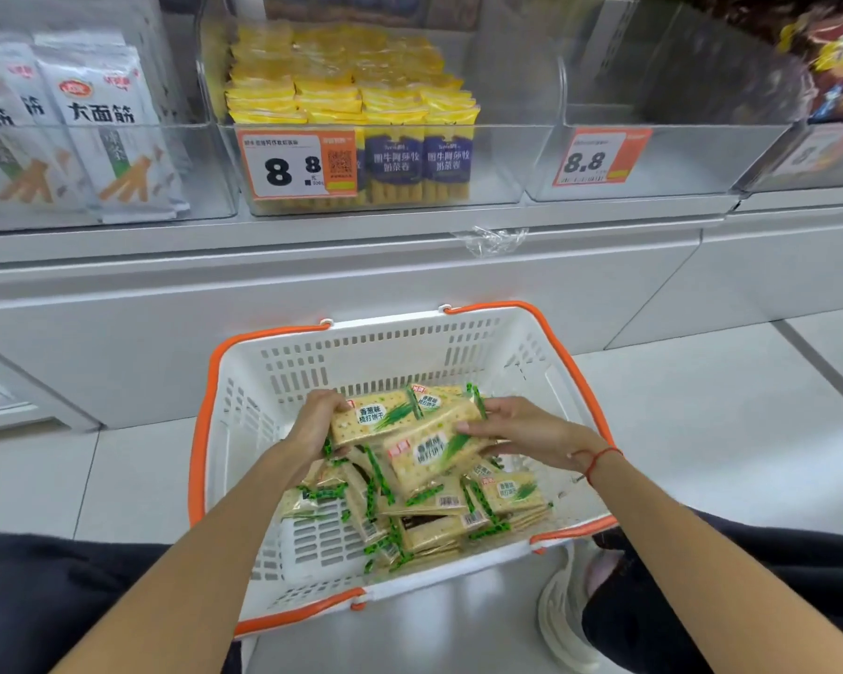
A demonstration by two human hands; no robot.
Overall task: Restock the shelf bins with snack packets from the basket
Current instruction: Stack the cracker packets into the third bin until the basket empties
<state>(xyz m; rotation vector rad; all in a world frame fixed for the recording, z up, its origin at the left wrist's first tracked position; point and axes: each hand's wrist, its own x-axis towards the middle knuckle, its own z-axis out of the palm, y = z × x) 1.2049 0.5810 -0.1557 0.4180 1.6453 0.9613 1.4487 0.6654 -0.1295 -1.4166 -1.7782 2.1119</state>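
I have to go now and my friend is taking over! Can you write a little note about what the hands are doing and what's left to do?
Left hand: grips the left end of a stack of cracker packets over the basket.
Right hand: holds the stack's right end.
More packets lie loose in the basket on the floor.
Shelf: the clear bin on the right with the 8.8 tag looks empty; the middle bin holds yellow packets.
Done: stack gathered.
Left: probably lift it into the empty bin, then fetch the rest.
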